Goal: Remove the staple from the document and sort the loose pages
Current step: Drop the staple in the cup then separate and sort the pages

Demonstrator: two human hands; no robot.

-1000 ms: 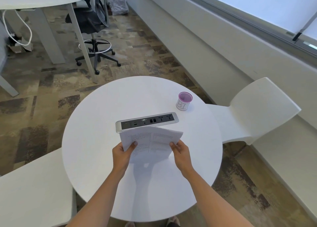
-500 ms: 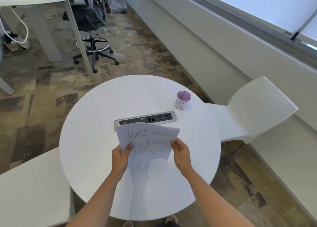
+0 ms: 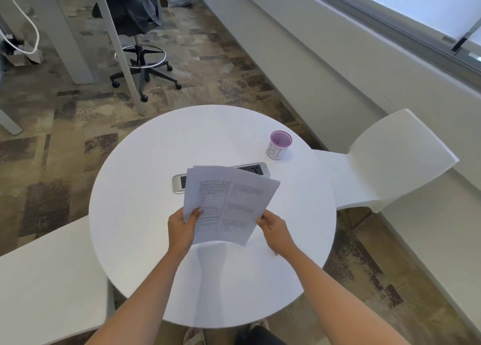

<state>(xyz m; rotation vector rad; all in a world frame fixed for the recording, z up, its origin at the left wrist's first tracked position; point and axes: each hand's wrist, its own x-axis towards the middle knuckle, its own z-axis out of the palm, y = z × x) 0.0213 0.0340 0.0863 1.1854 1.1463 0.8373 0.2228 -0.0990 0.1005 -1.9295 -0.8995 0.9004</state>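
Head view. Document (image 3: 229,204): I am holding it above the middle of the round table (image 3: 145,188), its far edge over the power strip (image 3: 179,184). Left hand (image 3: 182,227) is pinching the near-left corner; right hand (image 3: 276,227) is gripping the right edge. Staple: too small to see. Cup (image 3: 279,145): near the far-right edge. Advice: I should be finding the stapled corner, pinning it flat, then prying gently to avoid tearing.

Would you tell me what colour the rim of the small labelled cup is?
Purple, above a white label, on the small round cup; the head view shows it.
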